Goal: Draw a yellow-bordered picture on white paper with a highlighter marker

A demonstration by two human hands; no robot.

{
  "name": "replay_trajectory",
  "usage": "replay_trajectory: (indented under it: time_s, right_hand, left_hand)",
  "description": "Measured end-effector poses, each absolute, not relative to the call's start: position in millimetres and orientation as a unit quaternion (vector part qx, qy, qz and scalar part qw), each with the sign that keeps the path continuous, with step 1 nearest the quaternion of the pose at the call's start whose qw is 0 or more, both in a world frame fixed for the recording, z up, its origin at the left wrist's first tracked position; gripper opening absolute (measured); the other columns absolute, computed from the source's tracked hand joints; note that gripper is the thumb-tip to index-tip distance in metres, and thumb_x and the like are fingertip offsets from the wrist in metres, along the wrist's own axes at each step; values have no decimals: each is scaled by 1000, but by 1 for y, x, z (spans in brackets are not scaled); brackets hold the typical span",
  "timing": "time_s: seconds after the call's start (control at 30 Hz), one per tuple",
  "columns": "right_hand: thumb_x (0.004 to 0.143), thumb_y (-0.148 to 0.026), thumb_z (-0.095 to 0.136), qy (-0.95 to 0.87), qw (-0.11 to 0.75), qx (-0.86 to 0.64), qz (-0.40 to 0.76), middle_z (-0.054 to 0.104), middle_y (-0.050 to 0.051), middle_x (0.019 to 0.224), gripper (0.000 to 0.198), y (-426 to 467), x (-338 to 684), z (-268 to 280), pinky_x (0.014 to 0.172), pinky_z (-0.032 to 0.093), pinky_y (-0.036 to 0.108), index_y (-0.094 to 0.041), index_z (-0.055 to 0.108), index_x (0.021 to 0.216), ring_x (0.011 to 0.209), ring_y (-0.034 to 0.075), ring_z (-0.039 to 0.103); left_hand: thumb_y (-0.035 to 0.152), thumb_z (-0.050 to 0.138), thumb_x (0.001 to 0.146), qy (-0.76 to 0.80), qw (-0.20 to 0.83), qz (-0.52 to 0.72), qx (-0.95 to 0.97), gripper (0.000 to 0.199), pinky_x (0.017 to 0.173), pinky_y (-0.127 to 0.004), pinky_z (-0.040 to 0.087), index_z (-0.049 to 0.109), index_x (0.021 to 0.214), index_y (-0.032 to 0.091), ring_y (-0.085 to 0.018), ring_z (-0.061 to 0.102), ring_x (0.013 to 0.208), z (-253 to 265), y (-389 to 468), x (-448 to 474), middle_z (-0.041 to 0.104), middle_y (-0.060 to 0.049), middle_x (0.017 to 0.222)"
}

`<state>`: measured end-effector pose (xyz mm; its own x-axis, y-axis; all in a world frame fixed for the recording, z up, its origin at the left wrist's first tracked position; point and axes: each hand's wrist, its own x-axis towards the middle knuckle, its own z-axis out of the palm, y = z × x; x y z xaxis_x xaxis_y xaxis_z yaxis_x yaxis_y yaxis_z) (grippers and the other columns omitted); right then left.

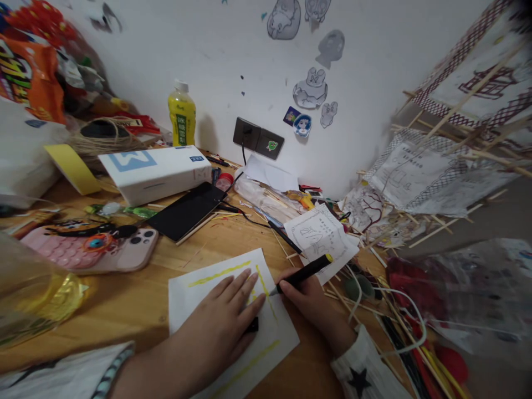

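A sheet of white paper point(183, 299) lies on the wooden table, with yellow lines drawn along several of its sides. My left hand point(220, 316) rests flat across the sheet, fingers stretched out. Under that palm the end of a small black object point(252, 325) pokes out; the rest of it is hidden. In my right hand point(305, 296) is a black marker point(305, 274) with a yellow end, gripped between thumb and fingers. Its tip is at the paper's right edge, close to a yellow line; whether it touches is unclear.
Behind the sheet are a black tablet point(189, 210), a white box point(155, 172) and a yellow drink bottle point(182, 113). A pink phone point(124, 252) lies left. A drawn-on paper point(322, 238), a white cable point(415, 310) and thin sticks crowd the right, below stick-framed paper lanterns point(428, 166).
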<state>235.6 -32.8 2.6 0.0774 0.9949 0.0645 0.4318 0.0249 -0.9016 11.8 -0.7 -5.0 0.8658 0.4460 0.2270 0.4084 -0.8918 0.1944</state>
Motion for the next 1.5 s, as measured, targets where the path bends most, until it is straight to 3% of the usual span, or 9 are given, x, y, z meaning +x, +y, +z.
replay_trajectory:
  time_s: [0.57,0.83,1.13,1.37,1.5]
  right_hand:
    - [75,-46,66,-562,421,-608,371,63,1,66,27,-32,236,0,59,49,29,-19,64,72,62,17,58]
    - [77,-42,64,-563,439,-597,365,60,0,64,24,-33,237,-1,55,45,26,-19,64,73,57,14,54]
    - [84,-44,61,-618,411,-570,352,69,3,74,26,-32,237,1,66,51,30,-20,70,82,70,18,62]
    - [83,-46,61,-624,401,-569,356,67,3,72,28,-30,238,1,64,49,29,-19,70,82,68,18,61]
    - [83,-45,61,-618,400,-568,367,66,2,68,28,-30,237,1,61,48,28,-19,69,81,64,17,60]
  left_hand:
    - [26,59,85,218,81,150,961,47,103,-53,39,55,131,20,-38,42,131,-7,0,11,42,-18,146]
    - [26,64,82,258,16,111,960,49,95,-54,46,57,130,20,-42,44,128,2,3,12,47,-24,140]
    - [29,72,77,253,25,118,960,52,95,-59,44,59,127,26,-46,42,128,2,1,13,47,-22,141]
    - [28,70,79,240,20,172,955,50,96,-56,42,58,128,26,-43,43,129,-7,2,9,46,-20,142]
    - [27,72,76,232,2,174,957,52,93,-57,44,59,126,24,-46,45,126,-8,3,9,47,-24,140]
